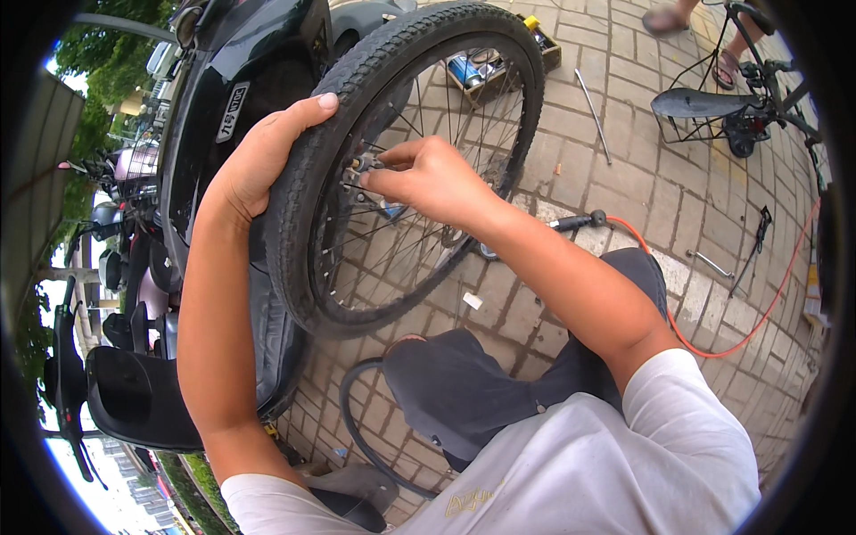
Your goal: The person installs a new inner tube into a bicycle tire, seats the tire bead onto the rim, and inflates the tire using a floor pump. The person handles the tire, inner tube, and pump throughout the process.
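A bicycle wheel with a black knobbly tyre and thin spokes stands tilted in front of me. My left hand is closed round the tyre on its left side, thumb over the tread; the other fingers are hidden behind it. Inside the rim, my right hand pinches a small metal fitting with a yellowish part, thumb and fingertips on it. Its exact kind is too small to tell. A bit of blue shows behind the spokes below that hand.
A dark scooter stands close on the left. Beyond the wheel sits a toolbox. On the paving lie a metal rod, an air-hose nozzle, an orange hose and a wrench. A bicycle and a person's sandalled foot are far right.
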A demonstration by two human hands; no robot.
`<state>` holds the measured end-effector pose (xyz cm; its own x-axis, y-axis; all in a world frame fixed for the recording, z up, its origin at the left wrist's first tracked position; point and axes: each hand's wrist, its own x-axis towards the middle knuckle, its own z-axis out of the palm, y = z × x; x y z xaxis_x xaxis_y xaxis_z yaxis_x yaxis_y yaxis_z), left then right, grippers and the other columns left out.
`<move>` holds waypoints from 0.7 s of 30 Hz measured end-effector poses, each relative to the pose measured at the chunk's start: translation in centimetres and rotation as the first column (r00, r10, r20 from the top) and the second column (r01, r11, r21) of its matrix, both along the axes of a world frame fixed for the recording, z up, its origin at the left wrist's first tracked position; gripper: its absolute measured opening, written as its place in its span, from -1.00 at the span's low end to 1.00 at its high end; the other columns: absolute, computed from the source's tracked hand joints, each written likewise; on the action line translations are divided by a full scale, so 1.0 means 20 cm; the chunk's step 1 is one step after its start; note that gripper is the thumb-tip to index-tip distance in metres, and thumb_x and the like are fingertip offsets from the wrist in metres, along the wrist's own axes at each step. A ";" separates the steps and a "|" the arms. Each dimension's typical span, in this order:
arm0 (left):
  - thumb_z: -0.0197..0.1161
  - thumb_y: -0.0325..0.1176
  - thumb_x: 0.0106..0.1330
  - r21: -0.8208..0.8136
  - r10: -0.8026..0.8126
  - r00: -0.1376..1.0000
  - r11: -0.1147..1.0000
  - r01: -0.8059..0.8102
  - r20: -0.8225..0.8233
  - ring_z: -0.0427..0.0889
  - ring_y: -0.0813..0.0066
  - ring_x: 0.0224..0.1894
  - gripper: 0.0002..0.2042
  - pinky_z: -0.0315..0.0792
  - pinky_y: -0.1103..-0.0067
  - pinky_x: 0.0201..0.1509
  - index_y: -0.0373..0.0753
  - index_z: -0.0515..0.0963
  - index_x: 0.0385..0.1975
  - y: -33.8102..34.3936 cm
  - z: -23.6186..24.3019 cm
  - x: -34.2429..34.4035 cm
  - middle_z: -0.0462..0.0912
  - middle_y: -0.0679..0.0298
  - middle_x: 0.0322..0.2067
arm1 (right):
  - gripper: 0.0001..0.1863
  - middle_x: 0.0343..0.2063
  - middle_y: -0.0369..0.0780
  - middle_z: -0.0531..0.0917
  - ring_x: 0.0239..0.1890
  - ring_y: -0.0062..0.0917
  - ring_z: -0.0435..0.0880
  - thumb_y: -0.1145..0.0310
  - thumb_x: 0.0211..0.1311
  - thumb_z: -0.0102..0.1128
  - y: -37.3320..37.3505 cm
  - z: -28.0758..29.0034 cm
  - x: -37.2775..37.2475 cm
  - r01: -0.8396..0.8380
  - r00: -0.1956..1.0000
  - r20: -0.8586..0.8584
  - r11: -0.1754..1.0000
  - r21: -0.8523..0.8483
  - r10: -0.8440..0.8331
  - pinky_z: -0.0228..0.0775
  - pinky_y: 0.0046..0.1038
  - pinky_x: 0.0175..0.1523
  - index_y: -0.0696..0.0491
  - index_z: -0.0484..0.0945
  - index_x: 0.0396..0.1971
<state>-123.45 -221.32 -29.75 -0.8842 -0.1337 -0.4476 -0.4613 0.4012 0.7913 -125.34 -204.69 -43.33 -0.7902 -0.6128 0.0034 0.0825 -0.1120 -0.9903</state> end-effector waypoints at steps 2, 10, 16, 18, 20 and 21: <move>0.10 0.00 0.30 -0.037 -0.033 0.999 0.999 0.033 -0.005 0.70 0.34 -0.31 -0.46 0.62 0.49 -0.21 -0.44 0.50 0.00 -0.02 -0.01 -0.02 0.67 -0.04 -0.22 | -0.53 -0.49 -0.09 0.69 -0.38 -0.45 0.67 0.20 -0.01 0.33 -0.01 0.01 0.00 0.060 0.998 -0.034 0.998 -0.010 -0.061 0.46 -0.44 -0.19 0.31 0.66 -0.22; -0.02 0.09 0.32 0.072 -0.147 0.986 0.987 0.142 0.078 0.70 0.29 -0.27 -0.39 0.62 0.44 -0.17 -0.43 0.49 0.01 -0.02 -0.03 -0.05 0.67 -0.03 -0.19 | -0.64 -0.53 -0.09 0.68 -0.38 -0.45 0.67 0.22 0.01 0.25 0.01 0.09 0.00 0.017 0.999 0.028 0.997 0.074 -0.019 0.47 -0.44 -0.23 0.29 0.67 -0.43; -0.01 0.03 0.34 0.027 -0.125 0.992 0.992 0.124 0.022 0.71 0.30 -0.34 -0.46 0.63 0.46 -0.19 -0.44 0.54 -0.10 0.00 -0.05 -0.07 0.68 -0.01 -0.27 | -0.73 -0.40 -0.23 0.69 -0.38 -0.60 0.61 0.34 0.12 0.20 0.06 0.18 -0.02 -0.098 0.976 0.193 0.995 -0.026 0.101 0.48 -0.53 -0.27 0.24 0.67 -0.30; 0.01 0.01 0.34 -0.017 -0.126 0.992 0.992 0.126 -0.003 0.71 0.32 -0.36 -0.48 0.63 0.48 -0.21 -0.43 0.55 -0.12 0.01 -0.06 -0.07 0.68 0.00 -0.29 | -0.74 -0.43 -0.21 0.67 -0.41 -0.58 0.60 0.35 0.15 0.19 0.05 0.19 -0.02 -0.086 0.980 0.177 0.996 -0.029 0.089 0.46 -0.53 -0.29 0.24 0.67 -0.29; 0.03 -0.01 0.34 -0.010 -0.111 0.994 0.994 0.111 -0.005 0.71 0.34 -0.37 -0.50 0.63 0.49 -0.22 -0.42 0.55 -0.12 0.00 -0.06 -0.07 0.68 0.01 -0.30 | -0.72 -0.45 -0.20 0.66 -0.43 -0.56 0.60 0.34 0.16 0.21 0.03 0.17 -0.04 -0.113 0.985 0.124 0.993 -0.034 0.116 0.45 -0.52 -0.30 0.26 0.66 -0.28; 0.03 -0.02 0.34 -0.009 -0.105 0.994 0.994 0.105 -0.007 0.70 0.35 -0.38 -0.51 0.62 0.50 -0.22 -0.42 0.55 -0.12 -0.01 -0.06 -0.07 0.69 0.02 -0.31 | -0.72 -0.46 -0.20 0.65 -0.43 -0.56 0.60 0.33 0.16 0.21 0.03 0.16 -0.05 -0.117 0.985 0.121 0.993 -0.027 0.119 0.44 -0.51 -0.30 0.26 0.66 -0.28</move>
